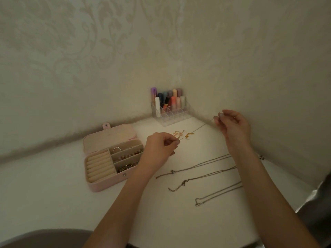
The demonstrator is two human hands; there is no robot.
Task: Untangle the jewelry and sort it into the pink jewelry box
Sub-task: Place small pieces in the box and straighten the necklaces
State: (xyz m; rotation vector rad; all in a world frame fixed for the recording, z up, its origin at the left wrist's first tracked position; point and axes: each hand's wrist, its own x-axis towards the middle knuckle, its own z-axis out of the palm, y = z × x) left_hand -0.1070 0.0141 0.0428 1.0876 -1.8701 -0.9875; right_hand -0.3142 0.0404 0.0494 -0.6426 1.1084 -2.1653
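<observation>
At a white corner table (53,194), a person works a thin chain (198,128) free from a small cluster of gold jewelry (182,134). The right hand (232,126), raised above the table at about two o'clock from the cluster, pinches one end of the chain between thumb and fingertips; the chain runs taut from that pinch down toward eight o'clock, to the gold pieces on the tabletop. The left hand (159,149) sits just at seven o'clock of the cluster, fingers curled, thumb and forefinger pinched together at the cluster's near edge; what exactly they pinch is too fine to make out.

The pink jewelry box (100,183) lies open at nine o'clock from the left hand, its lid (109,138) folded back toward the wall. Cream ring rolls (100,165) fill its left half; the right-hand compartments hold a ring (117,150), a beaded piece (130,154) and a darker beaded piece (127,167).

Three dark chains (197,165) lie stretched out side by side on the table at five o'clock from the left hand, passing under the right forearm, well apart from the box. In the far corner, at twelve o'clock from the cluster, stands a clear organizer (172,113) of upright coloured tubes.
</observation>
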